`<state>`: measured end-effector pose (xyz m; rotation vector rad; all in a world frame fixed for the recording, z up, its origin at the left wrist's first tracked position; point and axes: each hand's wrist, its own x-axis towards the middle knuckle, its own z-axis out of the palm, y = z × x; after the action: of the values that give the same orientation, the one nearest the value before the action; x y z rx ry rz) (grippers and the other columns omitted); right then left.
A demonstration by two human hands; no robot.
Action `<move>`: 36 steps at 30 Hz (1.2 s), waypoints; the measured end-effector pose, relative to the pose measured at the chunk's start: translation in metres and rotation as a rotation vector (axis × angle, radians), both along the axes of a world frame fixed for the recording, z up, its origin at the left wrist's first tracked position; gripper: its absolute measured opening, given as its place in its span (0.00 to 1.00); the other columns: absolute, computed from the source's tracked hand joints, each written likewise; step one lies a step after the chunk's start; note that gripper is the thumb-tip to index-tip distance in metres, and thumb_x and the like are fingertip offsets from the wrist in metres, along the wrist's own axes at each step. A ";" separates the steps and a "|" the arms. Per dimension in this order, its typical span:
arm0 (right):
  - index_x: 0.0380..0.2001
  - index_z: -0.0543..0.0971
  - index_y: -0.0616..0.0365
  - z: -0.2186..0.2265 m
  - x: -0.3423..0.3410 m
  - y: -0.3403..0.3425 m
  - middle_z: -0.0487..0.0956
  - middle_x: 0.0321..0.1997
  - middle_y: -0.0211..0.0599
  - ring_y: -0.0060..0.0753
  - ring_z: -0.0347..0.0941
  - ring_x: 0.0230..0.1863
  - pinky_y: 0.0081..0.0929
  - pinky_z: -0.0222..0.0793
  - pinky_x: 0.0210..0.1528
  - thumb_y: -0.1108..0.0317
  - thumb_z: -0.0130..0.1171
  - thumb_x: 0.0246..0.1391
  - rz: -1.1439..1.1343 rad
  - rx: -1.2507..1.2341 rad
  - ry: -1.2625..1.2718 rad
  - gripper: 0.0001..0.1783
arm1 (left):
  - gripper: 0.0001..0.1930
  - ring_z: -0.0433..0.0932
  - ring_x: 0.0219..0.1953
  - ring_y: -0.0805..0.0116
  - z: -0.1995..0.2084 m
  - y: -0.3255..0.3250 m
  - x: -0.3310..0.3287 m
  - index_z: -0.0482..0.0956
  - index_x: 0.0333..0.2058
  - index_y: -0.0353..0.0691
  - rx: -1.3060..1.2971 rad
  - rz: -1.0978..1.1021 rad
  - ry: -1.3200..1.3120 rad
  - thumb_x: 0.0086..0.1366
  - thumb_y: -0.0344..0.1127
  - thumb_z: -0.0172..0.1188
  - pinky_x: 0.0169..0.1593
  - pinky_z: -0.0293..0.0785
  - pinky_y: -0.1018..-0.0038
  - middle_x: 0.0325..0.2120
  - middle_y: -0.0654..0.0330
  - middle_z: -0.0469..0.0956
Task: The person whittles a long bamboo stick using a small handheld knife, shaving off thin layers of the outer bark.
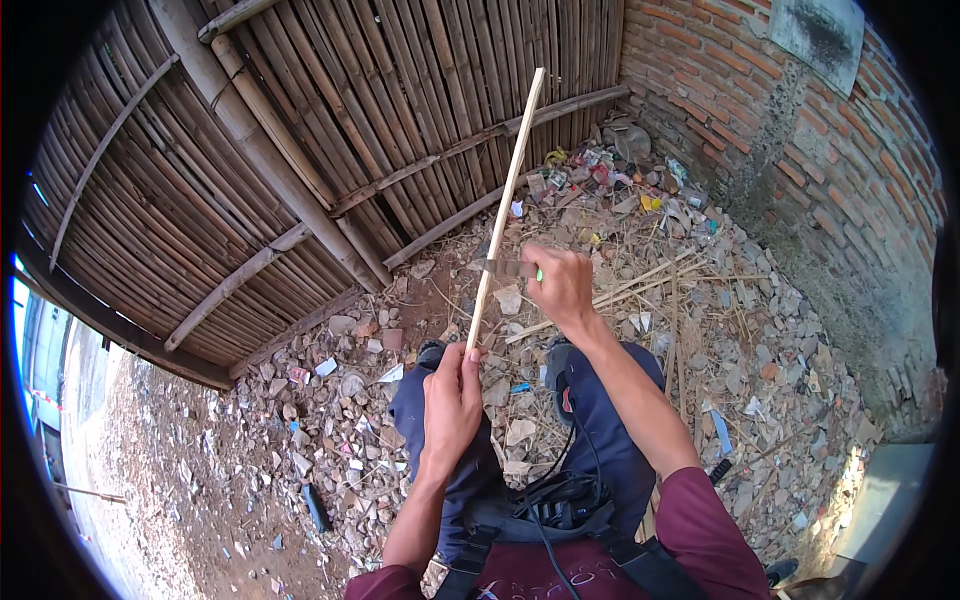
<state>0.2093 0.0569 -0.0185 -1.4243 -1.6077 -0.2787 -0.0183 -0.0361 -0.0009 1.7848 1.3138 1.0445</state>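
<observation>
A long, pale strip of split bamboo or wood (512,175) slants up and away in front of me. My left hand (455,398) is closed round its near end, with the thumb lying along it. In my right hand (562,287) is a knife (508,267) with a bit of green showing at its handle. The knife's blade points left and crosses the strip below its middle, seemingly touching it. The fingers of my right hand are wrapped round the handle and hide most of it.
More pale strips (640,290) lie on the rubble ground to the right. A bamboo fence (400,110) stands ahead and left, a brick wall (740,110) to the right. Litter (600,170) is heaped in their corner. A dark object (316,508) lies at lower left.
</observation>
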 end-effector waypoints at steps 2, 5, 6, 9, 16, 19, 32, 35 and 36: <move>0.29 0.81 0.54 -0.004 -0.015 -0.005 0.82 0.22 0.42 0.50 0.80 0.22 0.46 0.70 0.24 0.73 0.62 0.53 0.114 -0.053 -0.009 0.01 | 0.12 0.63 0.18 0.74 0.004 0.006 0.003 0.79 0.43 0.34 -0.030 -0.035 -0.027 0.83 0.36 0.51 0.24 0.60 0.69 0.15 0.59 0.67; 0.30 0.82 0.54 -0.008 -0.025 -0.004 0.82 0.22 0.41 0.49 0.80 0.21 0.46 0.71 0.23 0.72 0.62 0.54 0.127 -0.050 0.011 0.01 | 0.13 0.63 0.18 0.74 0.003 0.008 0.008 0.78 0.42 0.34 -0.097 -0.082 -0.070 0.83 0.36 0.50 0.24 0.60 0.68 0.15 0.60 0.66; 0.31 0.82 0.54 -0.007 -0.025 -0.005 0.82 0.22 0.41 0.49 0.80 0.21 0.45 0.71 0.22 0.71 0.62 0.55 0.137 -0.028 0.008 0.01 | 0.14 0.63 0.19 0.74 0.004 0.008 0.008 0.77 0.41 0.34 -0.131 -0.088 -0.083 0.84 0.37 0.49 0.25 0.61 0.67 0.16 0.59 0.66; 0.32 0.82 0.54 -0.006 -0.026 -0.006 0.82 0.22 0.41 0.49 0.80 0.22 0.46 0.71 0.23 0.71 0.62 0.55 0.126 -0.038 -0.009 0.02 | 0.13 0.65 0.17 0.69 0.003 0.008 0.009 0.76 0.40 0.34 -0.106 -0.073 -0.029 0.83 0.37 0.50 0.24 0.62 0.65 0.15 0.56 0.67; 0.31 0.84 0.54 0.002 -0.015 -0.003 0.84 0.23 0.39 0.45 0.82 0.22 0.43 0.74 0.23 0.73 0.66 0.52 0.047 -0.054 -0.017 0.03 | 0.10 0.69 0.14 0.57 0.007 -0.006 0.016 0.75 0.38 0.34 0.051 -0.021 0.063 0.81 0.33 0.55 0.22 0.61 0.62 0.15 0.50 0.69; 0.33 0.85 0.54 -0.006 -0.020 -0.006 0.84 0.24 0.40 0.47 0.82 0.22 0.44 0.74 0.24 0.72 0.66 0.52 0.097 -0.052 -0.058 0.04 | 0.08 0.68 0.14 0.57 0.005 -0.003 0.016 0.76 0.39 0.34 0.071 0.002 0.053 0.79 0.32 0.57 0.22 0.61 0.62 0.14 0.50 0.69; 0.29 0.83 0.58 -0.009 -0.029 -0.009 0.81 0.22 0.42 0.49 0.80 0.22 0.46 0.72 0.24 0.69 0.63 0.58 0.138 -0.037 -0.031 0.06 | 0.12 0.74 0.18 0.70 -0.001 0.009 0.011 0.85 0.47 0.30 0.169 0.085 0.032 0.73 0.34 0.67 0.25 0.68 0.70 0.21 0.51 0.81; 0.28 0.83 0.57 -0.009 -0.028 -0.008 0.81 0.22 0.41 0.49 0.80 0.22 0.46 0.71 0.24 0.69 0.63 0.58 0.123 -0.023 -0.032 0.06 | 0.13 0.77 0.21 0.71 0.002 0.008 0.012 0.86 0.49 0.28 0.162 0.090 0.005 0.74 0.33 0.67 0.28 0.72 0.71 0.25 0.51 0.84; 0.32 0.84 0.57 -0.009 -0.027 -0.009 0.83 0.24 0.42 0.50 0.82 0.23 0.46 0.74 0.25 0.69 0.64 0.55 0.152 -0.064 -0.017 0.04 | 0.13 0.79 0.22 0.71 0.003 0.008 0.012 0.86 0.49 0.27 0.127 0.088 -0.042 0.74 0.32 0.67 0.28 0.73 0.71 0.27 0.51 0.86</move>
<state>0.1824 0.0480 -0.0271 -1.3420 -1.7420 -0.1532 -0.0067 -0.0278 0.0021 1.8005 1.3367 1.2320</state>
